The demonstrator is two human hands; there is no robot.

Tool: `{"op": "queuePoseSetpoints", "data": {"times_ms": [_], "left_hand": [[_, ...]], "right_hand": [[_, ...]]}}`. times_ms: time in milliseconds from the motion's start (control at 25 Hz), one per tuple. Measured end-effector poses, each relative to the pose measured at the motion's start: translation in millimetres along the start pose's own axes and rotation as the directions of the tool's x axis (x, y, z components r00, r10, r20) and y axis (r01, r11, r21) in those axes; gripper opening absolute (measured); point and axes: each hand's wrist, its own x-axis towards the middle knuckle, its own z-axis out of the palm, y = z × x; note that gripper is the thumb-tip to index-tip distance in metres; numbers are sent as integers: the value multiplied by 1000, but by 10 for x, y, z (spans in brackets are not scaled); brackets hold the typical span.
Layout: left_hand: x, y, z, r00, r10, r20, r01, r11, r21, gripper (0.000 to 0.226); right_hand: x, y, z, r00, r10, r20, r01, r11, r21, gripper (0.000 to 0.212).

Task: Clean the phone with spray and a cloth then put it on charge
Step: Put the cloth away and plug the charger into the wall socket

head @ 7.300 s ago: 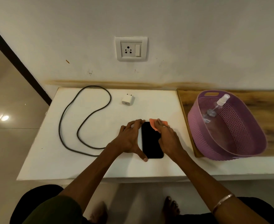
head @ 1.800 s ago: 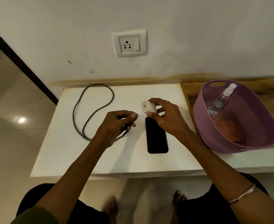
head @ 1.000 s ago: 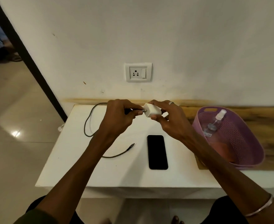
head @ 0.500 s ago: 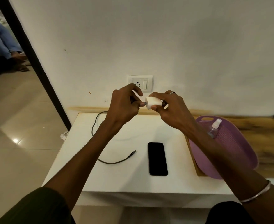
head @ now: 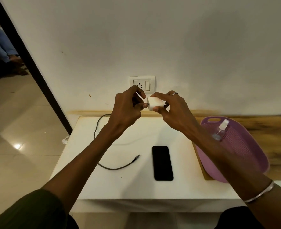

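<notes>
The black phone (head: 162, 163) lies face up on the white table (head: 120, 184). Both hands are raised in front of the wall socket (head: 142, 83). My right hand (head: 171, 109) grips the white charger adapter (head: 155, 103). My left hand (head: 128, 106) pinches one end of the dark cable against the adapter's face. The cable (head: 120, 166) runs down behind my left arm, and its free plug end lies on the table left of the phone. The spray bottle (head: 220, 129) leans inside the purple basket (head: 245, 156). The cloth is hidden behind my right arm.
The basket sits on a wooden board (head: 269, 129) at the table's right. A dark door frame (head: 29, 63) runs diagonally at left, with a seated person's legs (head: 0, 45) beyond it. Tiled floor (head: 20, 146) lies left of the table.
Over the last seconds the cloth went into the basket, and both hands picked up the adapter and cable end. They have risen from the table to just below the socket.
</notes>
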Motion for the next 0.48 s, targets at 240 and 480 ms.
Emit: {"op": "queuePoseSetpoints", "data": {"times_ms": [240,480], "left_hand": [[89,27,117,970,-9,242,-15,995,97,61],[163,-59,283,940,-106,323,61,987,147,64]], "right_hand": [[6,187,-17,999,44,13,-45,994,94,40],[-167,316,74,988,132,81,-151,933,326,45]]}}
